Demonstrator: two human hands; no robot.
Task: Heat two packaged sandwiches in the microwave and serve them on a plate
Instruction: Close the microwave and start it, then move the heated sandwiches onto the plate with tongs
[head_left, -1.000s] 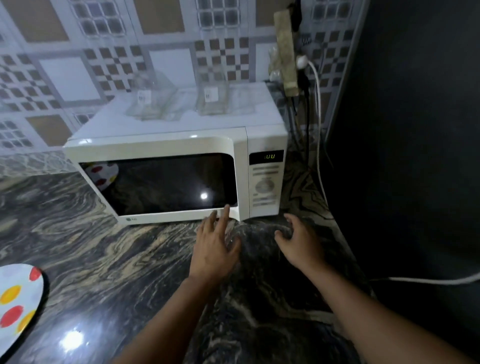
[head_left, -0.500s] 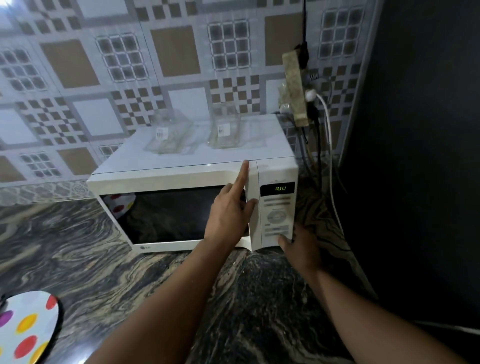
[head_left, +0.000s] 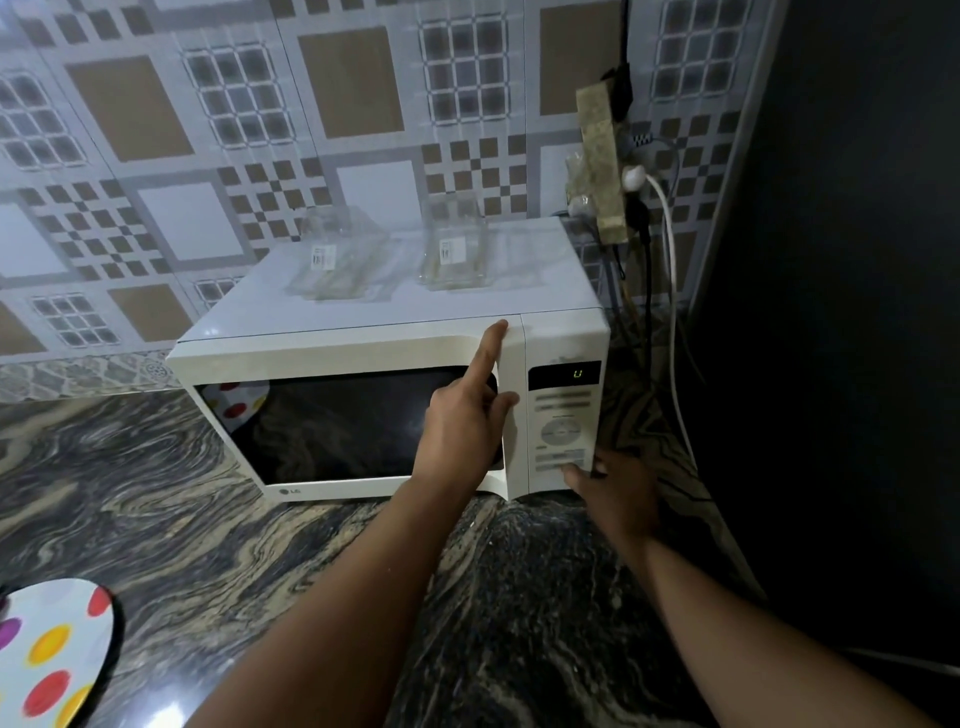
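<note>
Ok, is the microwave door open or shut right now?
Shut. The door sits flush with the control panel; the left hand rests on its right edge.

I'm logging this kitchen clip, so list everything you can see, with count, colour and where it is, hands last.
microwave: one, white, on the counter against the tiled wall, door closed
clear packages: two, transparent with small white labels, on top of the microwave; contents not discernible
plate: one, white with coloured dots, bottom left on the counter
counter: one, dark marbled stone
power strip: one, beige, on the wall right of the microwave, with cables plugged in
left hand: one, on the door's right edge, index finger extended upward
right hand: one, fingertips at the bottom of the control panel
</note>
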